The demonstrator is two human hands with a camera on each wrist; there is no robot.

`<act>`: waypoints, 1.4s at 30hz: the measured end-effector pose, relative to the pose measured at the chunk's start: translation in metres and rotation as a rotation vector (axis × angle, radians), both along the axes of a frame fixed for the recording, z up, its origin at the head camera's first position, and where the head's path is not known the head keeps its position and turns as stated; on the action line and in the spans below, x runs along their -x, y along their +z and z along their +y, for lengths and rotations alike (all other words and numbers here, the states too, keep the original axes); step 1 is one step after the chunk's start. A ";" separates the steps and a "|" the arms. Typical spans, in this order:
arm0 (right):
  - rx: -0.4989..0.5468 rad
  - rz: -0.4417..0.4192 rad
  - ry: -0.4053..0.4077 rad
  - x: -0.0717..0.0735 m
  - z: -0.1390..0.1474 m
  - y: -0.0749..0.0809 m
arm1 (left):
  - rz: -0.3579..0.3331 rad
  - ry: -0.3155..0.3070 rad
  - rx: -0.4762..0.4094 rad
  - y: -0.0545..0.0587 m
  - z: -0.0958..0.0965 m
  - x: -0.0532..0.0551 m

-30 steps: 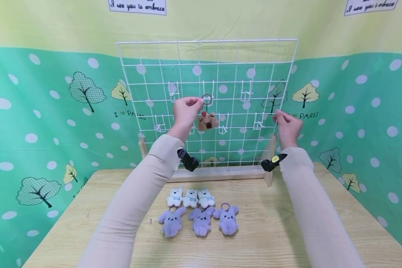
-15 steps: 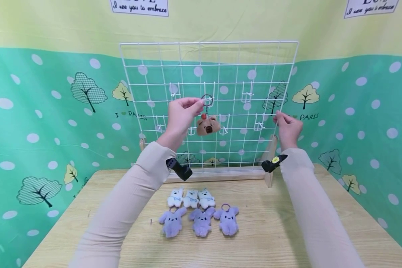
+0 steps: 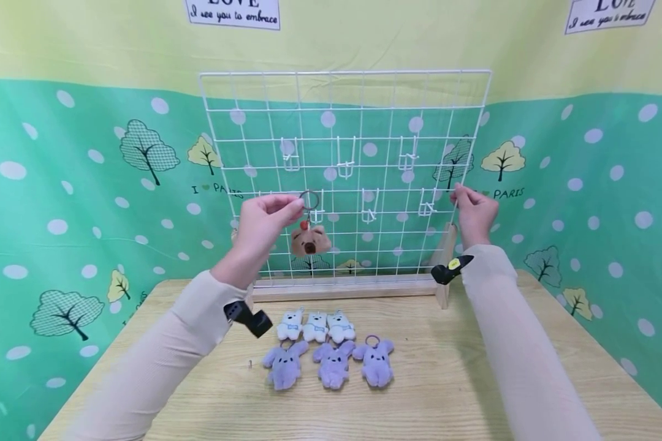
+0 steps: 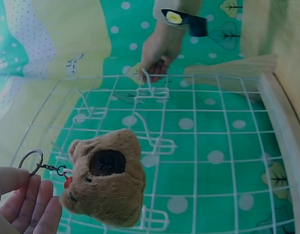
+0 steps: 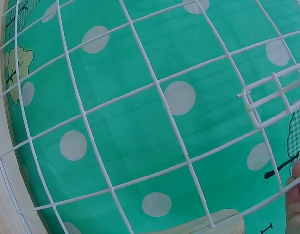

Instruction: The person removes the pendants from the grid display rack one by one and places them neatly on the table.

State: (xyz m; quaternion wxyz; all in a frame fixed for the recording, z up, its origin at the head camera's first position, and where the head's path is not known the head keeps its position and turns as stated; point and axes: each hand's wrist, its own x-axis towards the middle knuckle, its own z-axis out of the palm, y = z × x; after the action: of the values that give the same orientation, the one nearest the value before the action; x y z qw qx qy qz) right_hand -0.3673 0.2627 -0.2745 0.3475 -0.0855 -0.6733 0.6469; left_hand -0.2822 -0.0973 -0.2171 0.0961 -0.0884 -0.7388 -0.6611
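Observation:
My left hand (image 3: 260, 229) pinches the metal ring of a brown bear-head keychain (image 3: 311, 242) between thumb and fingers. The plush head with its dark snout and small red bead hangs below the ring, in front of the white wire grid (image 3: 346, 72). The left wrist view shows the bear head (image 4: 118, 180) large, apart from the grid's wires. My right hand (image 3: 476, 214) holds the grid's right edge wire with thumb and fingertips. Only a few fingers (image 5: 297, 195) of that hand appear in the right wrist view, at the edge wire.
White hooks sit in two rows on the grid, among them an upper middle hook (image 3: 346, 168) and a lower right hook (image 3: 427, 208). A wooden base (image 3: 353, 286) carries the grid. White bear plushes (image 3: 315, 327) and purple plush keychains (image 3: 376, 365) lie on the table (image 3: 419, 398).
My left hand has moved down and to the left with the bear-head keychain, away from the upper middle hook. My right hand keeps its place on the grid's edge.

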 end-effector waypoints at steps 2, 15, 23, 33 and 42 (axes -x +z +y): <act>0.003 0.001 0.000 0.000 0.000 -0.001 | -0.010 0.000 0.037 -0.008 -0.009 -0.003; 0.003 -0.010 -0.003 0.002 0.003 -0.008 | -0.022 -0.010 0.048 -0.064 -0.056 -0.008; -0.008 -0.007 -0.004 0.002 0.002 -0.010 | -0.076 -0.007 0.084 -0.092 -0.078 -0.009; -0.017 0.020 -0.015 0.003 0.003 -0.007 | -0.127 0.023 0.189 -0.132 -0.098 -0.010; -0.025 0.025 -0.021 0.005 0.003 -0.005 | -0.197 0.020 0.207 -0.161 -0.113 -0.015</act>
State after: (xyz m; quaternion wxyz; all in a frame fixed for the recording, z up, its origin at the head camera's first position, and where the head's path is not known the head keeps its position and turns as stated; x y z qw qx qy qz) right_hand -0.3719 0.2657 -0.2792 0.3636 -0.0802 -0.6760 0.6359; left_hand -0.2669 -0.2106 -0.3780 0.0201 -0.0249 -0.8097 -0.5860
